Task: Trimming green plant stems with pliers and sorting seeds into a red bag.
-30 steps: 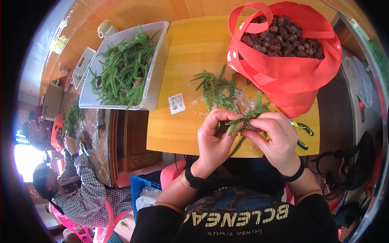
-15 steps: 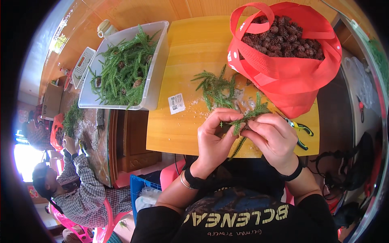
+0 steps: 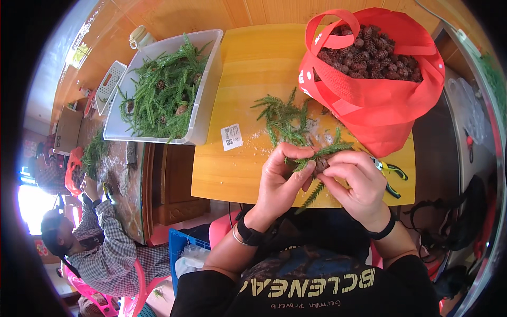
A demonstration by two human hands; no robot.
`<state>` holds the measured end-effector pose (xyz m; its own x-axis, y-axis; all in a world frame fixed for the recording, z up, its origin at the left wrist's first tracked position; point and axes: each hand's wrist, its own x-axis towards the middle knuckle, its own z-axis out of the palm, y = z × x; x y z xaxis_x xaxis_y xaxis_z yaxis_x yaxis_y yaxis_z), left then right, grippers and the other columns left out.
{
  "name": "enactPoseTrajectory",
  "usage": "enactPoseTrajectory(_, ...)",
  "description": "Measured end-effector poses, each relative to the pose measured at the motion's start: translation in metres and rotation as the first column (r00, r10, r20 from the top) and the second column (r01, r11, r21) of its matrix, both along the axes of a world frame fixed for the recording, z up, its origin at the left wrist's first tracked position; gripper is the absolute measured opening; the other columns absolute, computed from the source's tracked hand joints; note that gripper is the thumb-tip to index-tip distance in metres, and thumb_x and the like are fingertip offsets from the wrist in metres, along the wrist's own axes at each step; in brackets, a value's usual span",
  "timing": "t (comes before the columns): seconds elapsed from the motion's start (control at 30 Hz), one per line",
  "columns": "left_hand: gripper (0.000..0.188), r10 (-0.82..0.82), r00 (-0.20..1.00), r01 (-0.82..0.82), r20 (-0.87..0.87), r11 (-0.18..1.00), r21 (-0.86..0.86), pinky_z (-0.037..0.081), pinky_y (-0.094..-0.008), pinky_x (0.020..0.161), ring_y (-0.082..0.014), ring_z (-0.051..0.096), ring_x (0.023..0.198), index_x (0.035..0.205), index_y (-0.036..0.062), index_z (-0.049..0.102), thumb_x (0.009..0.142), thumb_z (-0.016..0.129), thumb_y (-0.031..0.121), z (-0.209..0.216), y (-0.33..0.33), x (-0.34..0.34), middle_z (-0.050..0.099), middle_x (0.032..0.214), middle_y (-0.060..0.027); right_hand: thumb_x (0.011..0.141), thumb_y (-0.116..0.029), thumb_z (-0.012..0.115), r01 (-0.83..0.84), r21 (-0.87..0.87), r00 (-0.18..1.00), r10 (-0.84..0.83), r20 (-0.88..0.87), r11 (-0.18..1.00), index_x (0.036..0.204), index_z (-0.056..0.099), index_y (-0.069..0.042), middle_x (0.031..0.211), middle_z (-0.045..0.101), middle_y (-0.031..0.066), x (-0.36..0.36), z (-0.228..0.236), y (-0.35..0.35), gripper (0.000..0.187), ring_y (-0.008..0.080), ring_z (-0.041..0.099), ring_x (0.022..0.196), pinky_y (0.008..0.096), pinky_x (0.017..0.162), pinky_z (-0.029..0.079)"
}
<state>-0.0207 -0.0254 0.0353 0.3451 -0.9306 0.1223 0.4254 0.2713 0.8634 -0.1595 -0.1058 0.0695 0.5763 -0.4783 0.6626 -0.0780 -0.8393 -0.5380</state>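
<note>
Pinching from both sides, the left hand (image 3: 282, 182) and right hand (image 3: 356, 185) close on a green sprig (image 3: 317, 154) with a small cone, above the yellow tabletop (image 3: 253, 95). Probably light, springy, prickly; best gripped at its woody stem.

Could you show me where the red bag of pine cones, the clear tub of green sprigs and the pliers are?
red bag (image 3: 380, 113): head view, on its front cloth wall.
clear tub (image 3: 207, 92): head view, on its right side wall.
pliers (image 3: 393, 170): head view, on the yellow-and-black handle right of the hands.
</note>
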Motion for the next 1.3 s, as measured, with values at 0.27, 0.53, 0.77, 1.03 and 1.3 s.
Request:
enactPoseTrajectory(0.27,0.022,0.143,0.926,-0.087,0.349,0.981,-0.171,0.050,-0.0267,0.076,-0.0163,0.060,0.090,0.096,0.0019,0.049,0.081,0.062,-0.008,0.001,-0.004,0.002,0.058,0.113,-0.0226,0.063,0.009,0.072,0.004,-0.003,1.000,-0.004,-0.002,1.000,0.080,0.062,-0.003,0.086,0.060,0.0091,0.000,0.001,0.000,0.023,0.0237,0.062,0.078,0.0299,0.067,0.050)
enactPoseTrajectory(0.53,0.025,0.209,0.917,-0.173,0.340,0.976,-0.135,0.050,-0.0311,0.084,-0.0204,0.061,0.098,0.089,0.0006,0.051,0.075,0.068,-0.010,0.007,-0.001,-0.004,0.062,0.104,-0.0217,0.062,0.009,0.073,-0.020,-0.006,0.999,0.020,0.043,1.000,0.081,0.060,-0.003,0.087,0.061,0.0094,-0.002,0.001,-0.002,0.025,0.0249,0.063,0.078,0.0306,0.067,0.051)
enactPoseTrajectory(0.77,0.021,0.168,0.927,-0.137,0.337,0.984,-0.115,0.051,-0.0320,0.083,-0.0205,0.063,0.094,0.083,-0.0001,0.055,0.073,0.069,-0.012,0.012,0.004,0.001,0.065,0.099,-0.0181,0.062,-0.008,0.078,-0.142,-0.089,0.985,0.132,-0.106,0.986,0.090,0.061,-0.004,0.095,0.060,0.0073,-0.004,0.041,-0.020,0.034,0.0283,0.057,0.086,0.0360,0.074,0.048)
enactPoseTrajectory(1.03,0.024,0.159,0.764,-0.103,0.626,0.987,-0.125,0.052,-0.0281,0.075,-0.0212,0.066,0.085,0.084,0.0024,0.064,0.065,0.068,-0.011,0.021,0.008,0.006,0.068,0.090,-0.0115,0.067,-0.017,0.077,-0.416,0.211,0.849,0.461,-0.257,0.884,0.091,0.062,-0.004,0.097,0.063,0.0070,-0.001,0.041,-0.044,0.032,0.0276,0.056,0.092,0.0368,0.082,0.045)
enactPoseTrajectory(1.3,0.026,0.102,0.756,-0.043,0.647,0.993,-0.106,0.051,-0.0290,0.068,-0.0197,0.065,0.079,0.084,0.0031,0.064,0.063,0.066,-0.012,0.032,0.012,0.005,0.067,0.088,-0.0090,0.066,-0.009,0.078,-0.455,0.491,0.793,0.589,-0.156,0.743,0.085,0.061,-0.003,0.094,0.062,0.0088,-0.003,0.046,-0.045,0.026,0.0223,0.059,0.089,0.0322,0.079,0.045)
